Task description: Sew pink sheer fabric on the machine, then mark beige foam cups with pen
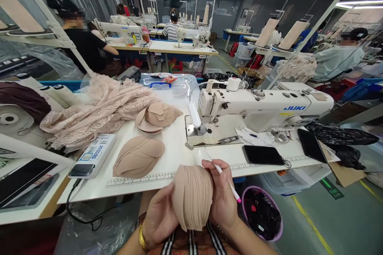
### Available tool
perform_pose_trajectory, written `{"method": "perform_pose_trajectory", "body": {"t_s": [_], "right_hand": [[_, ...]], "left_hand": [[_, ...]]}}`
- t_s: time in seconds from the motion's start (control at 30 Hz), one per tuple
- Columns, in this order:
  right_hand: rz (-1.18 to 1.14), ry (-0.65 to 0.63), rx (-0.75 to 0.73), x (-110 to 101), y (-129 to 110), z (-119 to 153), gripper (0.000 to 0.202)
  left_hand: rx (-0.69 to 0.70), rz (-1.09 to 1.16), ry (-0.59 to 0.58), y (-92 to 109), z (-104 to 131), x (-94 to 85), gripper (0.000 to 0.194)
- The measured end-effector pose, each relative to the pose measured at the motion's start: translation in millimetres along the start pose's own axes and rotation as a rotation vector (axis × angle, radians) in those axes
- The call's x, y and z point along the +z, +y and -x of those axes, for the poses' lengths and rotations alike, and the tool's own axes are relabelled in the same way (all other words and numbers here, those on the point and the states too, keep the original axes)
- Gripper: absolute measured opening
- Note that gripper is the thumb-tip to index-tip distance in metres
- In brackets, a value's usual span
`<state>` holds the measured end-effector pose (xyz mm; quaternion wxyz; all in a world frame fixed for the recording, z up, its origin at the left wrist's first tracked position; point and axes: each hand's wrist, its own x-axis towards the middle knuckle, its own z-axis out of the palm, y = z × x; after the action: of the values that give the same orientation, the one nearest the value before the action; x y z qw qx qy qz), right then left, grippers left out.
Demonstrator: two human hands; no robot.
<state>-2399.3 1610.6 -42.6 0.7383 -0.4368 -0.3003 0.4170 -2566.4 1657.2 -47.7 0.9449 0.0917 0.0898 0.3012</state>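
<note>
Between my hands, over my lap at the table's front edge, is a stack of beige fabric bra cups (193, 199), its layered edges facing up. My left hand (161, 213) is closed round the stack's left side. My right hand (223, 195) presses against its right side and also holds a white marking pen (220, 170) with a pink end, thin tip pointing up and left. On the table ahead lie another stack of beige cups (139, 157) and a looser pile of cups (160, 116) behind it.
A white JUKI sewing machine (263, 105) stands ahead to the right, with scissors-like snips (229, 140) on its bed. A black phone (263, 155) lies nearby. Beige lace (101, 107) and a white box (94, 155) are left. A purple basket (281, 229) stands below right. Several people work beyond.
</note>
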Motion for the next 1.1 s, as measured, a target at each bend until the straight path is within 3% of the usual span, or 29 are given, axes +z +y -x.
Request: {"method": "perform_pose_trajectory", "body": {"t_s": [0.13,0.23,0.37,0.57,0.9,0.97,1.03,1.1], "right_hand": [[0.250,0.067,-0.103,-13,-5,-1,0.025],[0.340,-0.042,-0.088,-19,-15,4,0.019],[0.296,-0.177,0.002,-19,-21,10,0.019],[0.214,-0.149,0.110,-15,-17,7,0.021],[0.026,-0.143,0.172,-15,-3,6,0.028],[0.146,-0.158,0.110,-18,-7,0,0.023],[0.506,-0.205,-0.082,-28,-10,-14,0.014],[0.949,-0.273,-0.347,-42,-11,-35,0.024]], "left_hand": [[0.009,0.017,-0.092,7,-3,-2.2,0.034],[0.021,0.014,-0.091,12,-4,-4.6,0.033],[0.046,0.023,-0.117,16,-7,-9.5,0.034],[0.088,0.057,-0.233,17,-12,-16.4,0.047],[0.095,0.023,-0.135,14,-9,-20.6,0.057],[0.105,0.039,-0.122,16,-8,-21.5,0.056],[0.131,0.063,-0.102,18,-7,-23.3,0.056],[0.141,0.071,-0.082,20,-5,-24.9,0.058]]}}
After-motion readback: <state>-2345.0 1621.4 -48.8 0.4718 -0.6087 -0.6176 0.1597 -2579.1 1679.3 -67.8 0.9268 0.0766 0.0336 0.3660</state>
